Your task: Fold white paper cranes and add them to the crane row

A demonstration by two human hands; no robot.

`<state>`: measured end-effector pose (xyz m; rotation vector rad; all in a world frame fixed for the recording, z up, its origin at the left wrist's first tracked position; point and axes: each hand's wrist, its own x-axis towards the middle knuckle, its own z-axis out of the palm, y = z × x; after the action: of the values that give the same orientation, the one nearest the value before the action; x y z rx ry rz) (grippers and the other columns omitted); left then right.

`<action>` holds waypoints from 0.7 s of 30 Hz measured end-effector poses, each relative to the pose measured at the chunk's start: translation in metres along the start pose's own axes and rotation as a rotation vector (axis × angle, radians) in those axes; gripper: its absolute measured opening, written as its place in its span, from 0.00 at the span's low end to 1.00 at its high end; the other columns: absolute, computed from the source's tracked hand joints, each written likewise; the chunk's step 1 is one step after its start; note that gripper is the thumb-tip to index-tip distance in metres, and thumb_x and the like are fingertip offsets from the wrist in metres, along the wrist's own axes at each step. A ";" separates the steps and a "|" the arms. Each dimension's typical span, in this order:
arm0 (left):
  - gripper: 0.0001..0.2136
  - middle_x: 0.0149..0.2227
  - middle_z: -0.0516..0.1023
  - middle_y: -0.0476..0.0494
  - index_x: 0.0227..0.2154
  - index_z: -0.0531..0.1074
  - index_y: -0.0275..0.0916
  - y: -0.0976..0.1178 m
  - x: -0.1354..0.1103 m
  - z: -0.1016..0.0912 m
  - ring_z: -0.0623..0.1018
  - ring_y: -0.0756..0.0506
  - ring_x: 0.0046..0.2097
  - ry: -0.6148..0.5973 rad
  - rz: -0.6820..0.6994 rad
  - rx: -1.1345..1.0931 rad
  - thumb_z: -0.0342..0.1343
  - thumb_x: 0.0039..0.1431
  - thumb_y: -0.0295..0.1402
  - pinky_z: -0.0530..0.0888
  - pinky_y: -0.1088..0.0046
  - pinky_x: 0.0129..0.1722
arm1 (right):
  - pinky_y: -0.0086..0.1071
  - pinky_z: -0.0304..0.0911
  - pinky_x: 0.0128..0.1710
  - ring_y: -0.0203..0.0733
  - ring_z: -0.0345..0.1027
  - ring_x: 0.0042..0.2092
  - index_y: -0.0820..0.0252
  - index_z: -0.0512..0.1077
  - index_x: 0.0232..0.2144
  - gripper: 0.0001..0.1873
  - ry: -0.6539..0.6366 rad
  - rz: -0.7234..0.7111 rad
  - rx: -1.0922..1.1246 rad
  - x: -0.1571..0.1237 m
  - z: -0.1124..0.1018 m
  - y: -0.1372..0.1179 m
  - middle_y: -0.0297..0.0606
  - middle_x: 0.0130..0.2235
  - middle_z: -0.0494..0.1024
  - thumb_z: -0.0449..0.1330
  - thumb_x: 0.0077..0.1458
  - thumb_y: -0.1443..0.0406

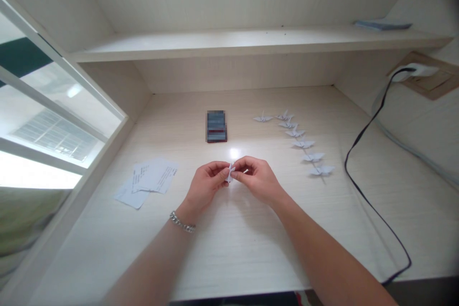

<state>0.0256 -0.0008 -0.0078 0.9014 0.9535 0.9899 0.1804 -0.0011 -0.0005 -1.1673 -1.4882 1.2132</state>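
Paper (pixel 230 174), white, folded: sits between left hand (pixel 205 182) and right hand (pixel 258 179), pinched at the fingertips of both. Cranes (pixel 304 144), seven: stand in a row, farther right.

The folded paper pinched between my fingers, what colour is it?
White; the folded paper shows best in the head view, the only one here.
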 end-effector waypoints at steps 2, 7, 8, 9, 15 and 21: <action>0.09 0.32 0.76 0.44 0.32 0.75 0.36 0.000 0.000 -0.001 0.73 0.50 0.32 0.001 0.028 0.080 0.61 0.47 0.34 0.69 0.75 0.31 | 0.29 0.62 0.30 0.36 0.67 0.31 0.60 0.71 0.30 0.04 -0.006 -0.027 -0.075 -0.001 -0.001 -0.003 0.35 0.30 0.74 0.59 0.47 0.67; 0.11 0.31 0.77 0.41 0.32 0.76 0.35 0.000 0.001 -0.002 0.73 0.48 0.31 0.023 0.056 0.253 0.61 0.46 0.36 0.70 0.74 0.30 | 0.30 0.61 0.29 0.35 0.66 0.29 0.59 0.72 0.29 0.04 -0.018 -0.119 -0.318 -0.004 -0.005 -0.008 0.35 0.29 0.74 0.57 0.48 0.69; 0.11 0.31 0.77 0.41 0.31 0.76 0.35 0.000 0.002 -0.002 0.74 0.48 0.31 0.025 0.061 0.270 0.61 0.46 0.37 0.70 0.73 0.30 | 0.30 0.61 0.29 0.35 0.66 0.28 0.59 0.72 0.28 0.04 -0.018 -0.141 -0.357 -0.004 -0.006 -0.008 0.35 0.29 0.74 0.57 0.48 0.70; 0.11 0.31 0.77 0.41 0.31 0.76 0.35 0.000 0.002 -0.003 0.74 0.48 0.31 0.021 0.067 0.277 0.61 0.46 0.37 0.70 0.73 0.31 | 0.30 0.61 0.30 0.35 0.66 0.28 0.59 0.72 0.28 0.05 -0.018 -0.162 -0.389 -0.005 -0.007 -0.009 0.35 0.29 0.74 0.56 0.48 0.70; 0.11 0.28 0.76 0.43 0.32 0.75 0.34 0.000 0.002 -0.002 0.73 0.49 0.29 -0.025 0.036 0.204 0.60 0.47 0.36 0.71 0.72 0.31 | 0.30 0.61 0.32 0.37 0.66 0.31 0.59 0.73 0.30 0.07 -0.061 -0.270 -0.500 -0.005 -0.009 -0.008 0.37 0.31 0.75 0.55 0.52 0.70; 0.11 0.30 0.76 0.42 0.33 0.75 0.34 0.003 0.000 -0.002 0.73 0.50 0.30 -0.041 0.004 0.071 0.61 0.47 0.34 0.70 0.72 0.33 | 0.31 0.60 0.35 0.38 0.67 0.34 0.57 0.73 0.31 0.07 -0.020 -0.327 -0.578 -0.004 -0.009 -0.002 0.36 0.32 0.75 0.54 0.54 0.69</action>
<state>0.0228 0.0002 -0.0061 0.9802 0.9570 0.9425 0.1897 -0.0032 0.0030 -1.2052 -2.0271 0.5859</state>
